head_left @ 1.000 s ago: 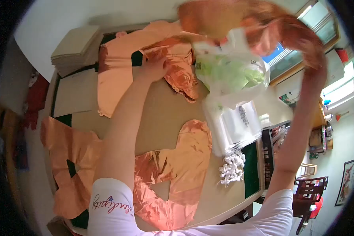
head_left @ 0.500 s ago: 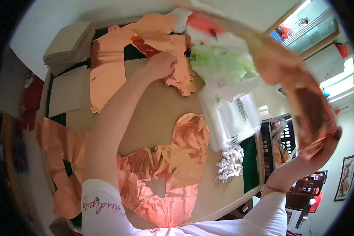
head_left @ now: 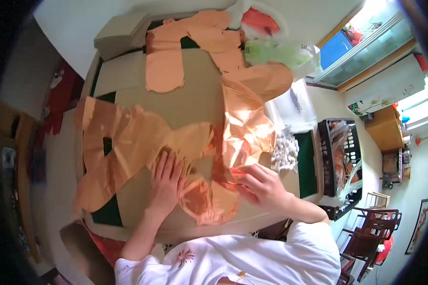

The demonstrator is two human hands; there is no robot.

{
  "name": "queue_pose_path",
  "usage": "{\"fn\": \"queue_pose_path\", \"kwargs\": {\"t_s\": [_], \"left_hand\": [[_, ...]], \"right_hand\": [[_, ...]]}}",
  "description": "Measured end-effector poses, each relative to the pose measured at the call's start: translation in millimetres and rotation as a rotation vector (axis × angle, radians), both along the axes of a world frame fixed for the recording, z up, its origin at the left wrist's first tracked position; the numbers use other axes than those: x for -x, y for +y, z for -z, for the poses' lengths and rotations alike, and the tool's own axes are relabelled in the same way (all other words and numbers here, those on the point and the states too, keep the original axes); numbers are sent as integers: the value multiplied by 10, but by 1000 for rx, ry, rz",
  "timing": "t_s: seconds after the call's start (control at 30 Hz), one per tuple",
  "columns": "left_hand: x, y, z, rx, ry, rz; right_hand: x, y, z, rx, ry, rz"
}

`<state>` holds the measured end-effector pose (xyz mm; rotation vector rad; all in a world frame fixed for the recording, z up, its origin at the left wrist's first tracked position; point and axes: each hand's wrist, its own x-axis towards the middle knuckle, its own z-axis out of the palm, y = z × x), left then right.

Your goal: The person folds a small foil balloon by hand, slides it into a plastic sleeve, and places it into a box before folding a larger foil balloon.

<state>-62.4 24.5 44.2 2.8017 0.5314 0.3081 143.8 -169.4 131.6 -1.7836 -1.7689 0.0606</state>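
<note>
Across the near part of the table lies a large crinkled copper-coloured foil piece (head_left: 138, 137), with cut-outs and rounded ends. My left hand (head_left: 166, 180) rests flat on its lower middle, fingers spread. At the right, my right hand (head_left: 259, 185) pinches the lower edge of a shiny upright foil section (head_left: 245, 128). Whether the two foil parts are joined is unclear. Another folded foil part (head_left: 209, 202) lies between my hands near the front edge. Farther back is a separate copper foil piece (head_left: 164, 66).
Grey boards (head_left: 121, 35) are stacked at the back left. Clear plastic bags (head_left: 297, 107), a green-white bag (head_left: 271, 54) and a pile of small white items (head_left: 285, 152) lie at right. Beyond the table edge stands a black crate (head_left: 325, 161) holding plastic-wrapped items.
My left hand has come back from the far foil to the near foil. My right hand, raised at the right with foil before, is now down at the table's front. The near foil pieces have shifted.
</note>
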Motion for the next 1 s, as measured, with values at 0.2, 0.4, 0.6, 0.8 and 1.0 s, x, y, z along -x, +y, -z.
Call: {"fn": "queue_pose_path", "kwargs": {"t_s": [0.2,0.4,0.6,0.8,1.0], "left_hand": [[199,-152,363,5,-142,-53],[191,-115,456,-45,-219,-50],[191,-78,476,-122,-214,-50],[196,-98,444,-103,-262,-106],[130,-338,226,-68,-140,128]], "right_hand": [[847,-135,737,130,55,-85],[602,-125,874,85,71,143],[261,87,1168,122,-164,186],[326,193,1144,108,-131,137],[102,79,1310,-114,94,465]]}}
